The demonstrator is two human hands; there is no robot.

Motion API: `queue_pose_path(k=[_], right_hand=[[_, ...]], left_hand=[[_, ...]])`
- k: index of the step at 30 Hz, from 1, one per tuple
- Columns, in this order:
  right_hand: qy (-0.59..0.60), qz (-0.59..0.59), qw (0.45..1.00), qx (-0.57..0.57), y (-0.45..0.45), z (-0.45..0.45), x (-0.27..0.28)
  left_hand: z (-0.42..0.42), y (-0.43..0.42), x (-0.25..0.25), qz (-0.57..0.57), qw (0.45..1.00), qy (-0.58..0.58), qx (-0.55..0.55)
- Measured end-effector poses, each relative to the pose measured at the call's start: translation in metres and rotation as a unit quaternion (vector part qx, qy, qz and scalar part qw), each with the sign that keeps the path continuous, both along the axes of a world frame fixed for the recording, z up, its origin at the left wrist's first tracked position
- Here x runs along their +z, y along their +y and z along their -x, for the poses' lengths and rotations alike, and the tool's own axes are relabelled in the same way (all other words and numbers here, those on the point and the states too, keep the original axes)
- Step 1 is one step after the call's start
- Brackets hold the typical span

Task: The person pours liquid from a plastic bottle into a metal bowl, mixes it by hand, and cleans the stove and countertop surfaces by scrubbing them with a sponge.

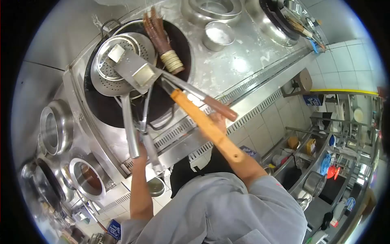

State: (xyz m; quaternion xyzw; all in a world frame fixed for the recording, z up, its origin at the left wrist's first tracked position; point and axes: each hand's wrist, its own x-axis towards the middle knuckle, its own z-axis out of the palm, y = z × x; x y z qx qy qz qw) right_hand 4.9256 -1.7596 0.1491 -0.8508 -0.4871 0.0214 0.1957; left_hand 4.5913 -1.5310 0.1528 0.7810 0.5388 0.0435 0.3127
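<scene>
A black wok (pixel 185 49) sits on the steel stove top with several tools lying in it. Among them are a perforated skimmer (pixel 107 86) with a steel handle, a metal turner (pixel 132 69), and a bound bristle brush (pixel 160 38). A long orange wooden handle (pixel 203 122) and a darker brown handle (pixel 219 109) stick out over the wok's near edge. Behind the wooden handle is my right hand (pixel 218 123), its fingers largely covered and blurred. Close to the skimmer's steel handle, my left hand (pixel 141 154) is mostly hidden by the tool handles.
On the stove top stands a small steel bowl (pixel 218 36) with white contents, near a large steel ring (pixel 215 8). A steel pot (pixel 87 179) with brown liquid is at left. Shelving with pans and containers (pixel 315 183) stands at right. A slotted drain (pixel 178 132) follows the stove's front.
</scene>
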Motion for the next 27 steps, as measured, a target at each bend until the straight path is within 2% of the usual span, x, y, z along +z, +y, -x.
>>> queue_pose_path(k=[1,2,4,6,9,10,11,12,14,17,20,24,27], right_hand=[[0.01,-0.001,1.0,0.008,-0.002,-0.006,-0.004],[0.07,-0.03,0.997,0.014,-0.003,-0.009,0.014],[0.148,-0.082,0.985,0.04,-0.011,-0.016,0.043],[0.172,-0.138,0.973,0.062,-0.03,-0.04,0.055],[0.416,-0.163,0.894,0.034,-0.081,-0.09,0.101],[0.407,-0.157,0.9,0.027,-0.103,-0.112,0.109],[0.416,-0.166,0.894,-0.003,-0.126,-0.132,0.111],[0.427,-0.174,0.887,-0.03,-0.149,-0.152,0.109],[0.429,-0.18,0.883,-0.068,-0.185,-0.193,0.107],[0.415,-0.168,0.889,-0.098,-0.22,-0.243,0.105],[0.407,-0.155,0.895,-0.102,-0.23,-0.287,0.11],[0.37,-0.123,0.918,-0.077,-0.221,-0.343,0.117],[0.353,-0.094,0.93,-0.048,-0.192,-0.392,0.131]], left_hand=[[-0.023,-0.016,0.002,-0.066,0.995,0.056,-0.058],[-0.047,-0.032,0.004,-0.139,0.978,0.111,-0.109],[-0.086,-0.068,-0.007,-0.116,0.989,0.057,-0.068],[-0.144,-0.096,0.011,0.003,0.998,0.018,-0.064],[-0.207,-0.102,-0.076,-0.241,0.945,0.04,-0.216],[-0.285,-0.128,0.059,0.128,0.99,0.026,-0.046],[-0.28,-0.114,-0.058,-0.152,0.961,-0.119,-0.199],[-0.317,-0.109,-0.071,-0.165,0.957,-0.081,-0.225],[-0.39,-0.134,-0.036,-0.134,0.978,-0.053,-0.149],[-0.48,-0.185,0.03,-0.03,0.996,-0.053,-0.059],[-0.533,-0.208,0.029,-0.005,0.995,-0.075,-0.071],[-0.592,-0.196,-0.007,-0.047,0.984,-0.111,-0.132],[-0.651,-0.198,-0.002,-0.059,0.979,-0.129,-0.143]])
